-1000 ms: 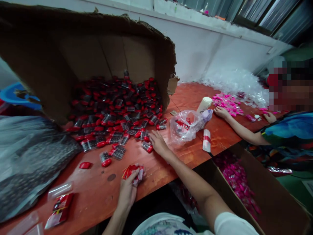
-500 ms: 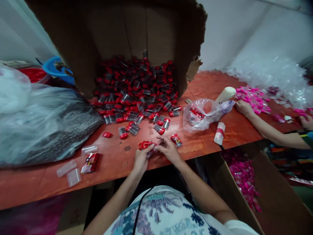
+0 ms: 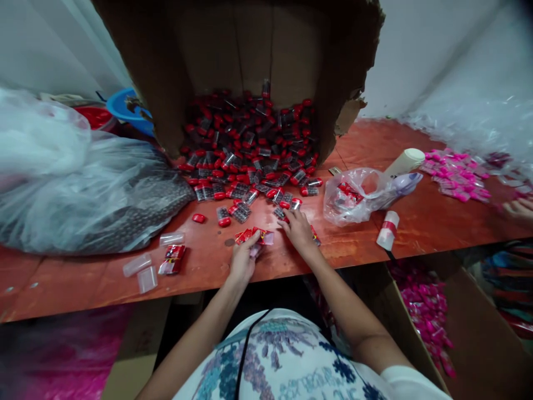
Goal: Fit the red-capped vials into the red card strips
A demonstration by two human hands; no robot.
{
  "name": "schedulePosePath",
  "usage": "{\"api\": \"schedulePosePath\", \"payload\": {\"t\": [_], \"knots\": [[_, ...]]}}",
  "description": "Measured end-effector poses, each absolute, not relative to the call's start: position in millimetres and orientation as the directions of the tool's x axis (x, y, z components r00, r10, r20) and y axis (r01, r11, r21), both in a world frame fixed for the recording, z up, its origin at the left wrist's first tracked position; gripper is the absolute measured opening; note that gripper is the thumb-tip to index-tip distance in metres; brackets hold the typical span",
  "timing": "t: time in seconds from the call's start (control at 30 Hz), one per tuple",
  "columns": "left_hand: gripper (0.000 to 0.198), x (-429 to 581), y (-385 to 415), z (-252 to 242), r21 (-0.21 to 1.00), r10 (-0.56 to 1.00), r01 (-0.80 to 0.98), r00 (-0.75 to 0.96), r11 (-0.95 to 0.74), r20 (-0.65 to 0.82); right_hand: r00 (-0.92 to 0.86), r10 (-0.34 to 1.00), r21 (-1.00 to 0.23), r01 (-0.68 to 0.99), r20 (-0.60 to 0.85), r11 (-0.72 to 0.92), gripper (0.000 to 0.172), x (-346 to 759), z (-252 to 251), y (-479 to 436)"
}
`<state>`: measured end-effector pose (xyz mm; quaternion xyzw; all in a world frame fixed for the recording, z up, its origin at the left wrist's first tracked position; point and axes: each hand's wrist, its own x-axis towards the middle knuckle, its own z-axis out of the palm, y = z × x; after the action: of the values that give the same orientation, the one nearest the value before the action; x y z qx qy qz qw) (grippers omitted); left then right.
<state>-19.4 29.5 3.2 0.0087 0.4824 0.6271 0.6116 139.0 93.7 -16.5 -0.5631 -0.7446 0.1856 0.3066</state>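
Note:
My left hand (image 3: 242, 260) is closed on several red printed cards (image 3: 263, 237), fanned out just above the table's front part. My right hand (image 3: 297, 229) reaches forward, its fingertips closed at a small red-capped clear container (image 3: 280, 213) with dark beads inside; the fingers partly cover it. Beyond both hands, a large heap of similar containers (image 3: 250, 150) spills out of a cardboard box (image 3: 287, 61) lying on its side. Partly hidden behind my right wrist lies another red printed packet (image 3: 315, 236).
Left are a stack of red cards (image 3: 172, 259), clear empty tubes (image 3: 147, 279) and a large bag of dark beads (image 3: 100, 194). Right are a plastic bag (image 3: 350, 197), a white roll (image 3: 388, 230) and pink pieces (image 3: 456, 172). Another person's hand (image 3: 520, 208) shows at the far right.
My right hand has left the cards and moved forward to a container. My left hand keeps the cards, now fanned. The view has shifted left; the other person's near hand has withdrawn rightward.

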Motion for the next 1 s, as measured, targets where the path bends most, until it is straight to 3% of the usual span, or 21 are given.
{"api": "schedulePosePath", "payload": {"t": [0.13, 0.23, 0.33, 0.43, 0.53, 0.7, 0.87, 1.0], "knots": [[0.015, -27.8, 32.9, 2.8, 0.561, 0.754, -0.799, -0.229, 0.216, -0.616, -0.279, 0.938, -0.557, 0.755, 0.207, 0.347, 0.035, 133.2, -18.4, 89.4], [0.013, -33.8, 35.1, 1.3, 0.544, 0.742, -0.816, -0.238, 0.198, -0.626, -0.240, 0.948, -0.693, 0.648, 0.207, 0.316, 0.032, 133.3, -17.9, 70.2], [0.013, -36.7, 36.9, 0.4, 0.550, 0.729, -0.815, -0.264, 0.180, -0.631, -0.093, 0.987, -0.908, 0.389, 0.129, 0.156, 0.030, 136.3, -16.4, 50.9], [0.012, -36.1, 38.1, -0.5, 0.550, 0.724, -0.815, -0.266, 0.183, -0.636, 0.018, 0.999, -0.996, 0.079, -0.039, -0.040, 0.031, 140.4, -11.8, 38.0], [0.011, -33.0, 38.6, -1.9, 0.544, 0.729, -0.813, -0.242, 0.208, -0.640, 0.047, 0.991, -0.981, -0.159, -0.123, -0.115, 0.028, 144.4, -2.0, 32.2], [0.013, -27.1, 37.8, -0.4, 0.554, 0.743, -0.801, -0.224, 0.228, -0.630, -0.065, 0.984, -0.848, -0.499, -0.168, -0.178, 0.028, 146.8, 13.1, 31.1], [0.018, -23.9, 35.8, 6.5, 0.597, 0.771, -0.777, -0.249, 0.202, -0.585, -0.045, 0.975, -0.829, -0.520, -0.215, -0.207, 0.030, 145.9, 9.5, 29.7], [0.023, -21.0, 34.8, 7.4, 0.645, 0.791, -0.744, -0.282, 0.176, -0.542, -0.122, 0.972, -0.883, -0.407, -0.199, -0.232, 0.039, 143.0, 4.4, 26.2]]}}
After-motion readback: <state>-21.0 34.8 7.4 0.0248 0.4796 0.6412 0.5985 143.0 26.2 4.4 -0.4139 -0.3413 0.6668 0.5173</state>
